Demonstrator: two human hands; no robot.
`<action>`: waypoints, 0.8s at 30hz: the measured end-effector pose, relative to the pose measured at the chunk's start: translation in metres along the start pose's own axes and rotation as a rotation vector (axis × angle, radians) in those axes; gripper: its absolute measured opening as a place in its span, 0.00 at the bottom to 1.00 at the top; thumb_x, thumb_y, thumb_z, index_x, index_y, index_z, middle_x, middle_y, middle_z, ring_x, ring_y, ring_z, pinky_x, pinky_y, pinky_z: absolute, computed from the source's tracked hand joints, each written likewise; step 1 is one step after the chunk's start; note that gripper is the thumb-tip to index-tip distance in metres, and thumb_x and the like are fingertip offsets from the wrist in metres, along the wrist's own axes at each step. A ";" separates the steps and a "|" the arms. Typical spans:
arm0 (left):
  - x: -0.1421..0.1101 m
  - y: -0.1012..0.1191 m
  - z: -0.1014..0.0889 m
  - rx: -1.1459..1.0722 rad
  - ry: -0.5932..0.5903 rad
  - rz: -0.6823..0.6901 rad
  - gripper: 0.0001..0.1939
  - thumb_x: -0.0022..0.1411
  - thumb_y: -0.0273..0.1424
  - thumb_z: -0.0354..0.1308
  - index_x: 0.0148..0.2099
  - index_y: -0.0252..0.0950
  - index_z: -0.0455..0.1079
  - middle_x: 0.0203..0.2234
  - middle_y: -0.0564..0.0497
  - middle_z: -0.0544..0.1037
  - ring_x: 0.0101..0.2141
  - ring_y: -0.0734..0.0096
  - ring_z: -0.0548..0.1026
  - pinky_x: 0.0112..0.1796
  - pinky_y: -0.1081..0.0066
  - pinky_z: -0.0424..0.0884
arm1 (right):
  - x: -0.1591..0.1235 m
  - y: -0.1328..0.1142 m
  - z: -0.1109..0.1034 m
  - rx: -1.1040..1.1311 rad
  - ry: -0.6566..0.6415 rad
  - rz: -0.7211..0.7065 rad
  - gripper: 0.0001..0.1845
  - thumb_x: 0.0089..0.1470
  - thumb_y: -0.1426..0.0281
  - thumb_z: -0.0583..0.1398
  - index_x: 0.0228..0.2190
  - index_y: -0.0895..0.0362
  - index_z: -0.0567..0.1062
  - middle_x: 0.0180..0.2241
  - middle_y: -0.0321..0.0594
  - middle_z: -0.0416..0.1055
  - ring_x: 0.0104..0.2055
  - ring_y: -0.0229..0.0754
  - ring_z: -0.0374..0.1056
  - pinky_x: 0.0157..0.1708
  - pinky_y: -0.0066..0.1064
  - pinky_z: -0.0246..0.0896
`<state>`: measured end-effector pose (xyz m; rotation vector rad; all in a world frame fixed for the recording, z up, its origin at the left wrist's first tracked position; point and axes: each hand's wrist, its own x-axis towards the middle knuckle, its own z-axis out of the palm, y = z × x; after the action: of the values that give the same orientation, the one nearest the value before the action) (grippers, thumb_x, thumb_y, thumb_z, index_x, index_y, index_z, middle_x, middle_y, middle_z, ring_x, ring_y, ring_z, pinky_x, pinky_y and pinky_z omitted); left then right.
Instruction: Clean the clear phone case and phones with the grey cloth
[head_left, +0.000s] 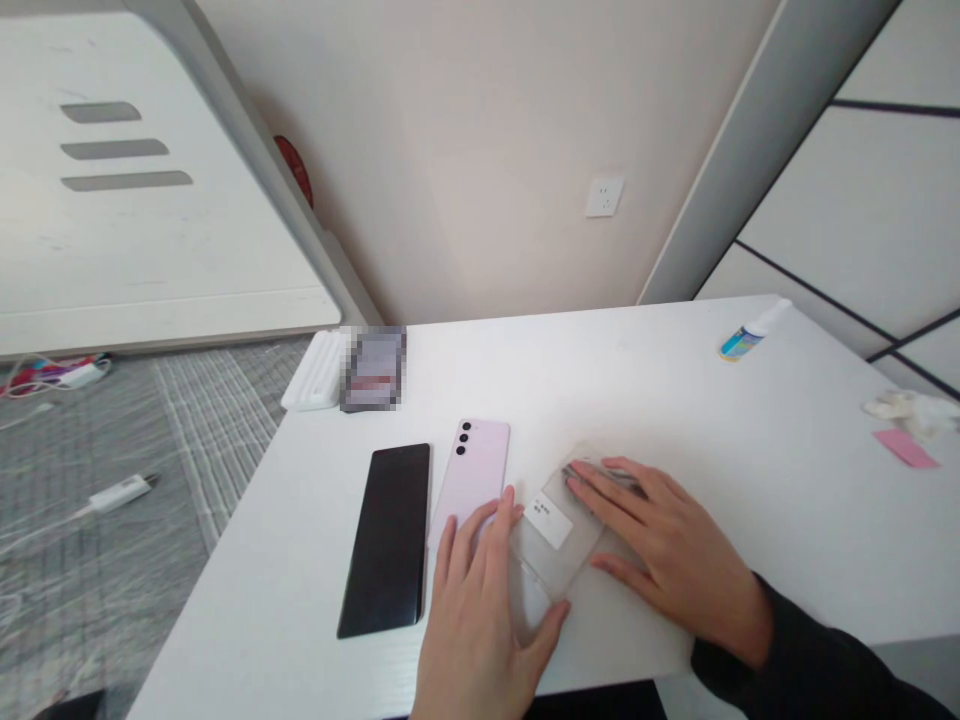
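Observation:
A clear plastic packet (564, 560) with a white printed label (548, 519) lies on the white table. My right hand (651, 540) rests on the packet's right part with its fingers stretched out, covering some of it. My left hand (480, 610) is spread at the packet's left side, its fingertips over the lower part of a pale pink phone (480, 465). That phone lies back side up, three camera lenses showing. Left of it is a black phone (386, 540), dark face up. Whether the left fingers press on the pink phone I cannot tell.
At the table's (637, 370) back left stand a white case (315, 370) and a blurred dark box (375, 368). A bottle with a blue label (742, 343) lies at the back right. A pink slip (906, 448) and crumpled white material (911, 410) are at the right edge.

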<state>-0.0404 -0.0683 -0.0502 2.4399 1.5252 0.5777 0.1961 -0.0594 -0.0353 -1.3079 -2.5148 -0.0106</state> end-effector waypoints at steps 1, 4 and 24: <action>0.000 0.000 0.001 0.012 0.006 0.003 0.45 0.61 0.36 0.65 0.73 0.35 0.48 0.65 0.41 0.69 0.64 0.47 0.66 0.64 0.40 0.63 | -0.001 0.002 -0.001 -0.014 0.002 0.009 0.34 0.71 0.52 0.53 0.68 0.60 0.64 0.70 0.43 0.62 0.65 0.58 0.62 0.60 0.52 0.65; 0.000 0.000 0.004 0.043 0.035 0.044 0.43 0.60 0.35 0.64 0.72 0.33 0.50 0.65 0.40 0.70 0.63 0.47 0.67 0.63 0.42 0.64 | 0.000 0.000 -0.002 0.060 -0.054 -0.145 0.44 0.67 0.41 0.51 0.69 0.60 0.63 0.71 0.38 0.59 0.69 0.53 0.58 0.65 0.45 0.60; 0.003 -0.003 0.004 0.065 0.053 0.077 0.43 0.58 0.38 0.65 0.70 0.32 0.54 0.64 0.40 0.72 0.62 0.49 0.69 0.64 0.46 0.60 | 0.010 0.011 -0.005 0.023 -0.123 -0.265 0.50 0.64 0.35 0.47 0.71 0.58 0.58 0.71 0.33 0.58 0.72 0.50 0.52 0.70 0.44 0.46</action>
<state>-0.0398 -0.0638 -0.0540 2.5618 1.4981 0.6201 0.2011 -0.0458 -0.0294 -0.9852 -2.7667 0.0412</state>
